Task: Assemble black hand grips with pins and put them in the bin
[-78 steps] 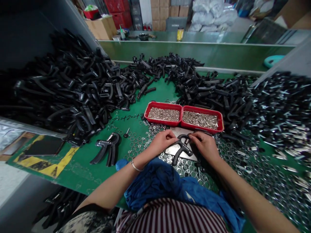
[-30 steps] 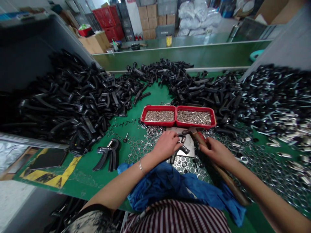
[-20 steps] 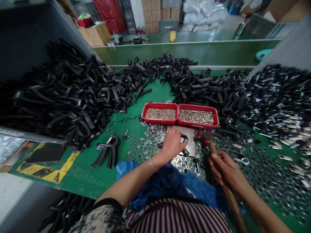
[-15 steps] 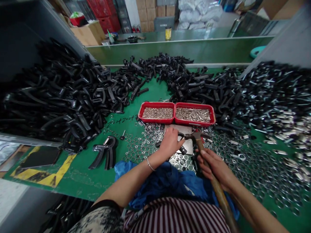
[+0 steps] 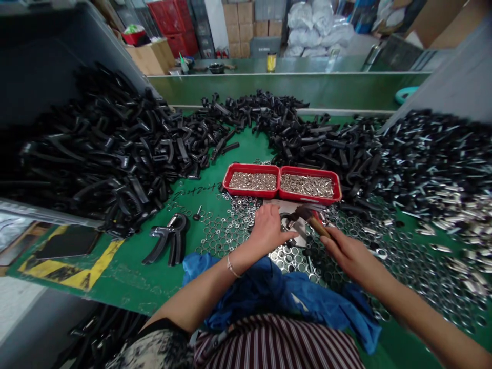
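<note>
My right hand (image 5: 344, 248) is closed around the wooden handle of a claw hammer (image 5: 318, 226), whose dark head sits low over the metal plate (image 5: 301, 237). On that plate lies a black curved plastic part (image 5: 285, 218), largely covered by my left hand (image 5: 268, 225). The fingers of my left hand are closed on the part, with the thumb stretched toward the hammer head. Loose metal rings (image 5: 294, 258) spread around the plate. Farther left rests a black hand grip with a spring (image 5: 168, 239), its two handles toward me.
Behind the plate stand two red trays, one with small metal pieces (image 5: 251, 181), the other with pins (image 5: 307, 185). Black handles (image 5: 130, 148) are heaped at left and back. Black and silver parts (image 5: 434, 154) pile up at right. A blue cloth (image 5: 265, 292) lies along the front edge.
The hammer has swung so its handle is now short in view, and my right hand sits slightly higher and farther right. My left hand stays at the plate, its thumb lower. The view has shifted slightly.
</note>
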